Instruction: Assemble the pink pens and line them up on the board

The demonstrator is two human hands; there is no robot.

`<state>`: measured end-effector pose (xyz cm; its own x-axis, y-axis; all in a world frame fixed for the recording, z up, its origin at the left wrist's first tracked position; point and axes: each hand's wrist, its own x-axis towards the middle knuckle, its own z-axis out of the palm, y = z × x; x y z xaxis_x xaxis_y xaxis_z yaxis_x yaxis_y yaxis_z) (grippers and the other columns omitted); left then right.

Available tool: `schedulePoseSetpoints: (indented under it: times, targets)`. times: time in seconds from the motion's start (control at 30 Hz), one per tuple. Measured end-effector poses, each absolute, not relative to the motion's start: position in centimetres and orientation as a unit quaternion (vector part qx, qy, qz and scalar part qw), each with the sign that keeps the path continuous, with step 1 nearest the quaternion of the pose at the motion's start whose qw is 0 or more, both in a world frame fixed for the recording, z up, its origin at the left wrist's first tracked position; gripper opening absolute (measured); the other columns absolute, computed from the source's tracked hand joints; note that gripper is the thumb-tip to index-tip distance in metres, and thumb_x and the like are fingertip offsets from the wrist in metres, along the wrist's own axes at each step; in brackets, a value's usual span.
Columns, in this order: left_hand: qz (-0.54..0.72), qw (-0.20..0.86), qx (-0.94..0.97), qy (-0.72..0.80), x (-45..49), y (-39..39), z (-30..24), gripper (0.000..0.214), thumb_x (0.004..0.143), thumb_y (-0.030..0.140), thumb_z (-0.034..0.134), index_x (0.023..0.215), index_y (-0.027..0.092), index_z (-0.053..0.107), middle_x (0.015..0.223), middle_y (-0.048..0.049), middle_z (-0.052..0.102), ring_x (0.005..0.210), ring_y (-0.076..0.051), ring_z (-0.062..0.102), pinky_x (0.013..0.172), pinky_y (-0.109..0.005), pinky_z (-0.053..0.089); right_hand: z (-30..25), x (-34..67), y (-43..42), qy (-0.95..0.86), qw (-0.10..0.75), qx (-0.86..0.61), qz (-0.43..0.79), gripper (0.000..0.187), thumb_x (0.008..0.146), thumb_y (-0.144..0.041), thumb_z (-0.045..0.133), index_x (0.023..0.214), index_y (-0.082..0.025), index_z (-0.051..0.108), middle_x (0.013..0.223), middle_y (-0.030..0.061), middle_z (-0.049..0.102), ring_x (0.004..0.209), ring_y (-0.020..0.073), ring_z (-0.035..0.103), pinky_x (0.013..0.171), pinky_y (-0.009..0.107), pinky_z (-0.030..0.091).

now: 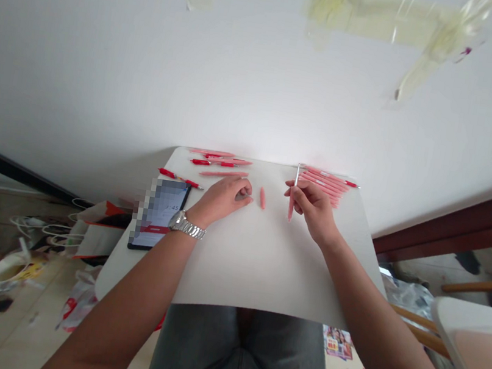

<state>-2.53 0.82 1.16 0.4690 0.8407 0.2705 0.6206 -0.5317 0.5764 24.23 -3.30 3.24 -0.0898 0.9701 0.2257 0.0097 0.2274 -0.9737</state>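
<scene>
My right hand [314, 207] pinches a pen [291, 207] upright above the white table; its lower part is pink, with a thin silver-white piece standing up from it. Between my hands lies a short pink pen part [262, 198], apart from both. My left hand [229, 195] rests on the table left of it with fingers curled in. Something small and greyish shows at those fingertips, too small to name. Beyond my left hand lie several loose pink and red pens [221, 164]. A row of pink pens [322, 185] lies just past my right hand.
A phone [160, 215] lies at the table's [261, 267] left side, under my left wrist, with a red pen [179, 178] at its top edge. The wall [251, 86] meets the table's back edge. A white chair [476, 317] stands at right; bags and cables are on the left.
</scene>
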Motion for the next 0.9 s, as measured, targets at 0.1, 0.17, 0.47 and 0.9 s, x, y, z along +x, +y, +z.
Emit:
schedulePoseSetpoints:
  times: [0.1, 0.17, 0.47, 0.9]
  targets:
    - [0.279, 0.194, 0.822, 0.457, -2.2, 0.8, 1.1, 0.007, 0.092, 0.026, 0.070, 0.093, 0.022, 0.065, 0.096, -0.0042, 0.067, 0.086, -0.021, 0.064, 0.076, -0.033, 0.049, 3.1, 24.2, -3.3, -0.580, 0.525, -0.418, 0.461, 0.035, 0.096, -0.053, 0.073, 0.107, -0.020, 0.074, 0.092, 0.0042, 0.073, 0.060, 0.0098, 0.044, 0.056, 0.029, 0.037]
    - [0.281, 0.191, 0.819, 0.462, -2.1, 0.9, 1.1, 0.007, 0.092, 0.026, 0.071, 0.092, 0.022, 0.064, 0.095, -0.0041, 0.068, 0.086, -0.021, 0.064, 0.075, -0.033, 0.049, 3.0, 24.2, -3.3, -0.581, 0.525, -0.417, 0.462, 0.035, 0.097, -0.054, 0.072, 0.107, -0.020, 0.074, 0.092, 0.0041, 0.072, 0.060, 0.0098, 0.044, 0.056, 0.029, 0.037]
    - [0.317, 0.159, 0.775, 0.523, -2.1, 0.9, 1.2, 0.019, 0.101, 0.029, 0.057, 0.111, 0.021, 0.072, 0.104, -0.0076, 0.076, 0.089, -0.022, 0.068, 0.083, -0.036, 0.051, 3.2, 24.1, -3.3, -0.580, 0.524, -0.425, 0.457, 0.036, 0.095, -0.056, 0.073, 0.100, -0.021, 0.073, 0.096, 0.0050, 0.073, 0.061, 0.0103, 0.045, 0.057, 0.029, 0.039]
    - [0.198, 0.218, 0.826, 0.481, -2.4, 0.2, 2.5, 0.008, 0.088, 0.029, 0.068, 0.083, 0.023, 0.069, 0.085, -0.0037, 0.071, 0.079, -0.022, 0.065, 0.069, -0.032, 0.047, 2.8, 24.3, -3.1, -0.577, 0.524, -0.421, 0.463, 0.036, 0.096, -0.057, 0.072, 0.104, -0.021, 0.073, 0.096, 0.0046, 0.073, 0.062, 0.0105, 0.046, 0.056, 0.029, 0.038]
